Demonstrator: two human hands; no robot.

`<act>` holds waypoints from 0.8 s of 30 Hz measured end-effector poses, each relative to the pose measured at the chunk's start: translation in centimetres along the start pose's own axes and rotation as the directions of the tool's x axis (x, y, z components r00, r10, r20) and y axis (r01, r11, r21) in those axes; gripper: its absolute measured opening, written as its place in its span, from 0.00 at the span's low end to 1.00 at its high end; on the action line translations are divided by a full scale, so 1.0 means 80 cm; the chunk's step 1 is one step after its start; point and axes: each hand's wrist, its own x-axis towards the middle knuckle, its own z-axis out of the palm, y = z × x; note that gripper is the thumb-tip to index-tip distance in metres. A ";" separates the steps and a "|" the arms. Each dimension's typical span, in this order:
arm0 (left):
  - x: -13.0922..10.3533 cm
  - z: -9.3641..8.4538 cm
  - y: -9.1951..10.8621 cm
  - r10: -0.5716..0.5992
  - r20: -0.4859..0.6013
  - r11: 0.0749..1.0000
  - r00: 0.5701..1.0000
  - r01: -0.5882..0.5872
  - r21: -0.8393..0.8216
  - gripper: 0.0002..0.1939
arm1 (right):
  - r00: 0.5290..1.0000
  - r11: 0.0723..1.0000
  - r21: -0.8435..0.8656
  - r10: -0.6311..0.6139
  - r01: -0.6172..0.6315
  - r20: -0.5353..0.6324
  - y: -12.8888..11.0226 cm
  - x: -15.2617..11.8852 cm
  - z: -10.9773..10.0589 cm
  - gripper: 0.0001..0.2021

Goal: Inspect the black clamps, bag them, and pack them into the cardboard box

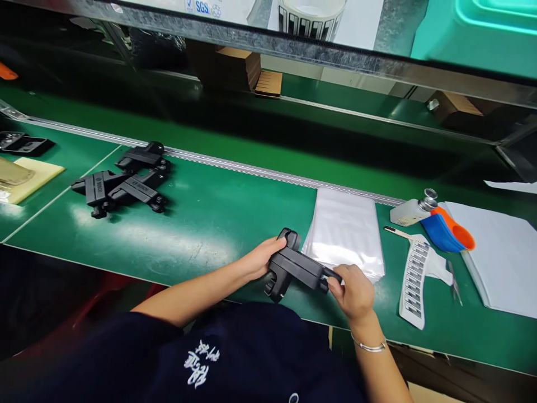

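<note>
Between both hands, above the front edge of the green bench, I hold a black T-shaped plastic device (300,267). My left hand (264,258) is closed round its crosspiece end. The fingers of my right hand (351,288) pinch the small end part of its long arm. Just behind the device lies a stack of clear plastic bags (346,229). Several similar black devices (121,184) lie in a pile at the left, with white lettering on some. What sits under my left fingers is hidden.
To the right are a pump bottle (410,211), a blue and orange object (448,229), a label strip (414,280), tweezers (455,284) and white sheets (499,252). A metal shelf edge (235,39) runs overhead. Yellow pad (39,173) lies far left.
</note>
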 end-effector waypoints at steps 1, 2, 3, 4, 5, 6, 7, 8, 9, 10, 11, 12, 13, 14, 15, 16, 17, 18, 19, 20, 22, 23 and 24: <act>-0.003 -0.002 0.005 0.104 0.005 0.992 0.995 -0.104 0.068 0.33 | 0.997 0.996 0.044 0.080 -0.079 -0.021 0.003 0.002 -0.001 0.09; -0.008 -0.003 0.011 0.213 0.033 0.962 0.976 -0.216 0.166 0.35 | 0.982 0.975 0.126 0.187 -0.182 -0.027 0.006 0.003 -0.001 0.09; -0.013 -0.005 0.017 0.314 0.089 0.901 0.945 -0.326 0.285 0.37 | 0.956 0.932 0.230 0.292 -0.281 -0.013 0.009 0.005 0.001 0.10; -0.019 -0.007 0.023 0.383 0.173 0.815 0.907 -0.420 0.399 0.37 | 0.927 0.872 0.335 0.375 -0.357 0.012 0.011 0.006 0.003 0.11; -0.024 -0.009 0.029 0.422 0.264 0.716 0.868 -0.497 0.490 0.36 | 0.905 0.814 0.424 0.425 -0.397 0.031 0.013 0.007 0.007 0.11; -0.028 -0.010 0.034 0.441 0.348 0.620 0.827 -0.561 0.549 0.33 | 0.896 0.774 0.488 0.443 -0.403 0.036 0.015 0.007 0.010 0.12; -0.032 -0.011 0.038 0.453 0.416 0.536 0.789 -0.613 0.580 0.29 | 0.895 0.758 0.525 0.445 -0.388 0.019 0.016 0.007 0.014 0.13; -0.034 -0.013 0.041 0.461 0.466 0.472 0.755 -0.653 0.592 0.25 | 0.898 0.759 0.538 0.440 -0.368 -0.008 0.017 0.006 0.017 0.13; -0.036 -0.013 0.042 0.466 0.497 0.432 0.732 -0.678 0.595 0.22 | 0.903 0.771 0.534 0.428 -0.346 -0.034 0.016 0.005 0.020 0.13; -0.038 -0.014 0.044 0.466 0.509 0.411 0.724 -0.687 0.600 0.21 | 0.910 0.790 0.519 0.412 -0.327 -0.054 0.015 0.003 0.021 0.13; -0.039 -0.015 0.044 0.464 0.505 0.409 0.728 -0.682 0.607 0.20 | 0.918 0.813 0.493 0.390 -0.309 -0.068 0.013 0.002 0.021 0.13; -0.040 -0.016 0.044 0.459 0.488 0.423 0.743 -0.665 0.615 0.21 | 0.928 0.842 0.453 0.364 -0.293 -0.077 0.011 0.001 0.019 0.14; -0.041 -0.017 0.044 0.456 0.456 0.455 0.765 -0.640 0.619 0.22 | 0.942 0.879 0.395 0.325 -0.267 -0.087 0.008 0.001 0.015 0.14; -0.042 -0.018 0.044 0.452 0.408 0.510 0.794 -0.605 0.612 0.26 | 0.960 0.923 0.315 0.263 -0.220 -0.101 0.006 0.001 0.010 0.15; -0.042 -0.019 0.043 0.445 0.344 0.588 0.827 -0.559 0.584 0.29 | 0.980 0.966 0.217 0.170 -0.144 -0.104 0.002 0.002 0.004 0.16; -0.042 -0.020 0.042 0.432 0.269 0.680 0.861 -0.507 0.530 0.32 | 0.995 0.993 0.112 0.051 -0.041 -0.087 -0.001 0.004 -0.002 0.17; -0.040 -0.021 0.040 0.401 0.196 0.774 0.895 -0.445 0.450 0.35 | 0.996 0.997 0.017 -0.074 0.075 -0.042 -0.006 0.005 -0.009 0.17; -0.039 -0.022 0.038 0.349 0.136 0.855 0.927 -0.375 0.359 0.36 | 0.983 0.982 -0.049 -0.180 0.181 0.025 -0.010 0.007 -0.014 0.16; -0.038 -0.023 0.036 0.289 0.097 0.911 0.952 -0.305 0.279 0.36 | 0.963 0.963 -0.075 -0.251 0.258 0.096 -0.016 0.010 -0.019 0.14; -0.037 -0.023 0.034 0.242 0.073 0.941 0.968 -0.252 0.226 0.36 | 0.948 0.955 -0.059 -0.279 0.291 0.157 -0.022 0.012 -0.022 0.12; -0.038 -0.024 0.030 0.235 0.046 0.943 0.971 -0.240 0.230 0.37 | 0.955 0.978 0.036 -0.209 0.206 0.210 -0.033 0.017 -0.022 0.10; -0.041 -0.026 0.029 0.277 0.040 0.921 0.960 -0.277 0.273 0.38 | 0.973 0.991 0.097 -0.106 0.088 0.206 -0.037 0.019 -0.019 0.10; -0.044 -0.027 0.028 0.345 0.041 0.882 0.938 -0.339 0.327 0.38 | 0.979 0.982 0.175 0.031 -0.067 0.202 -0.041 0.022 -0.015 0.10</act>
